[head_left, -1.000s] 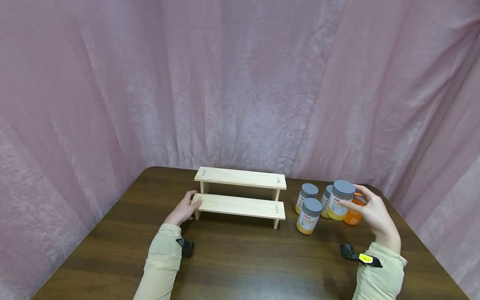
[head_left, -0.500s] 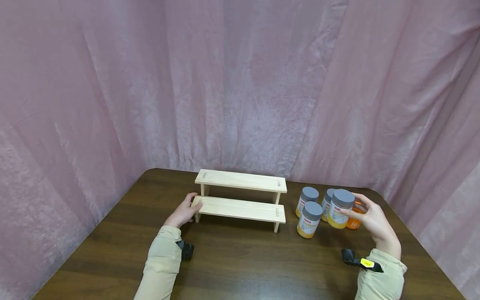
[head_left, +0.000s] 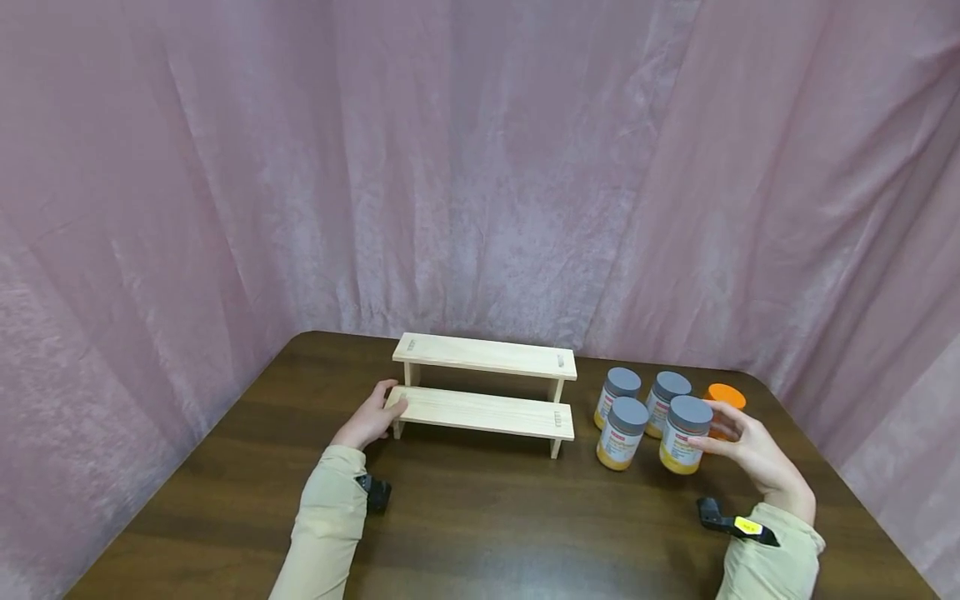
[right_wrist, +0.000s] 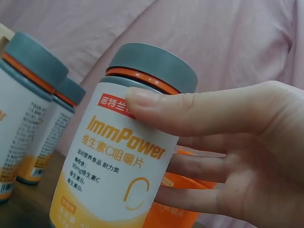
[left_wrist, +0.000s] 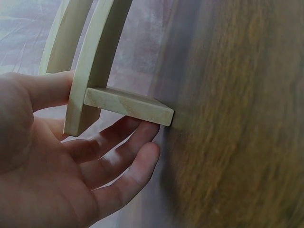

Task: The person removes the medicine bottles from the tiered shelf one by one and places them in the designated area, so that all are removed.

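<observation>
A two-step wooden rack (head_left: 480, 410) of pale wood stands on the table. My left hand (head_left: 371, 417) holds the left end of its lower step. In the left wrist view, the thumb lies over the board and the other fingers (left_wrist: 126, 178) curl below it by the leg. My right hand (head_left: 753, 446) grips a vitamin C tablet jar (right_wrist: 116, 152) with a grey lid, a white label and a yellow base, thumb on the label's front. Whether that jar's bottom touches the table cannot be seen. The rack's right end is apart from the jars.
Three similar grey-lidded jars stand right of the rack: a front one (head_left: 621, 433), a back one (head_left: 617, 393) and another (head_left: 666, 402) behind the held jar. An orange container (head_left: 726, 396) is partly hidden behind my right hand. Pink curtains (head_left: 480, 167) hang beyond the brown table (head_left: 480, 517).
The jar in my right hand has come down and nearer to me, beside the front jar. More of the jar behind it and the orange container's top show. My left hand stays on the rack.
</observation>
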A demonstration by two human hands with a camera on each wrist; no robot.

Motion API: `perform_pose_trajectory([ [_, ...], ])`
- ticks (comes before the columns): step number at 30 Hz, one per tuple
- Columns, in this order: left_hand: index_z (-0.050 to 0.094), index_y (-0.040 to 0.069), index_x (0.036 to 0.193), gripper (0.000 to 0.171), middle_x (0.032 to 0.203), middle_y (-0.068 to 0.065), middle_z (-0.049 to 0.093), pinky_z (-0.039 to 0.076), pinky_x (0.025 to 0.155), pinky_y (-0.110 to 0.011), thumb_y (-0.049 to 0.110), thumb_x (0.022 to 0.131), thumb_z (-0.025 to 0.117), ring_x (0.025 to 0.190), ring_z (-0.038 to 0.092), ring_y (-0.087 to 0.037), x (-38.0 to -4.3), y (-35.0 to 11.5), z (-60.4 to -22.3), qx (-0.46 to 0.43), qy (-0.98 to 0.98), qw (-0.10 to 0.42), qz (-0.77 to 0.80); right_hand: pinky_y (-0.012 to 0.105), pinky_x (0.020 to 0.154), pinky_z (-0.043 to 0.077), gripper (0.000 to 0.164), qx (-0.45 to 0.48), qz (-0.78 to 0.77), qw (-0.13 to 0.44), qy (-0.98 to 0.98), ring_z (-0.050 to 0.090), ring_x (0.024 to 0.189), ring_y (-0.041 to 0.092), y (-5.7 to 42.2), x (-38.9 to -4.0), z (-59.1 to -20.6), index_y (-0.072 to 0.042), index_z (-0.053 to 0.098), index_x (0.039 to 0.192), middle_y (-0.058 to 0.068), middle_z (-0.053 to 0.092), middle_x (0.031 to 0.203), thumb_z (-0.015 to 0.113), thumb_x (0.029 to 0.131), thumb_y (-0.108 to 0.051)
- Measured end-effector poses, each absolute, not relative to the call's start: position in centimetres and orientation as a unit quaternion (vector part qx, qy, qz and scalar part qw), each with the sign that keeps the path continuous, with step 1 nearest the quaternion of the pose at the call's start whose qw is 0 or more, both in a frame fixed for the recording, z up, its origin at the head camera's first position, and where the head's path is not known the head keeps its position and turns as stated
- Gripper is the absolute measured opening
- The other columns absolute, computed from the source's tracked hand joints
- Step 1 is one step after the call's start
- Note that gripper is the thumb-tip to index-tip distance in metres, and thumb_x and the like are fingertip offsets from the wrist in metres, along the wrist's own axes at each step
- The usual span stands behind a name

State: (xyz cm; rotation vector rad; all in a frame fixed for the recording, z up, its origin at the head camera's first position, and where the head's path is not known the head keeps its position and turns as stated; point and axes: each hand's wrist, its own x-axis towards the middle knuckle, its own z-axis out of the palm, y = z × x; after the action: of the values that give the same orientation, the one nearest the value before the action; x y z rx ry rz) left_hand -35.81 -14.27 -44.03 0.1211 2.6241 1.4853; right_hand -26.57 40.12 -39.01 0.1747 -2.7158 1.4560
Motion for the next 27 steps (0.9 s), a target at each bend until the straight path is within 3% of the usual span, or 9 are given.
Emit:
perform_pose_trajectory([
  [27, 0.022, 0.001, 0.147, 0.055, 0.124, -0.032, 0.049, 0.043, 0.063, -0.029, 0.021, 0.102, 0.047, 0.094, 0.054, -0.03, -35.7, -14.2, -43.7, 0.042, 0.868, 0.061, 0.491, 0.013, 0.081, 0.045, 0.071, 0.051, 0.501, -0.01, -0.864, 0.047, 0.098, -0.021, 40.5, -27.1, -41.1, 0.007, 0.033, 0.143, -0.037, 0.052, 0.104, 0.071, 0.088, -0.017],
])
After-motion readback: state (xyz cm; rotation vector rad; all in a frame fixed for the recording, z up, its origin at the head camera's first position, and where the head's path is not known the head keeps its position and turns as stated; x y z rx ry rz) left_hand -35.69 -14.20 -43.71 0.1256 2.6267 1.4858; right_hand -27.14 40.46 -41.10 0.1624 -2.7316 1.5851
